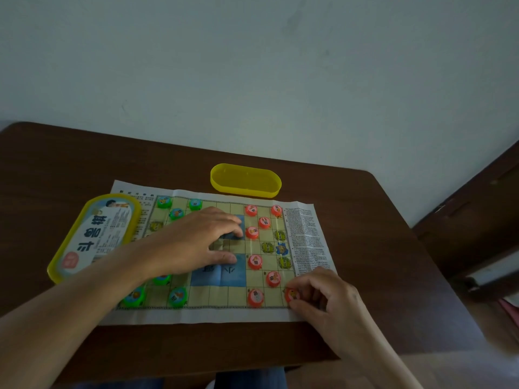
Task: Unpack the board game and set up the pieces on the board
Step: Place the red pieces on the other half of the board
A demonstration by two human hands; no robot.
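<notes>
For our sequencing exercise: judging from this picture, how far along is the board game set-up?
Done: paper board unfolded, yellow case empty, green pieces and red pieces on squares. In hand: right hand pinches a red corner piece; left hand presses the board flat. Left: releasing it; the arm hides some green squares.

Head cam looks fwd+down, close over board (219, 296) on table (365, 220).

Eight red pieces (255, 261), six green pieces (177, 296)
</notes>
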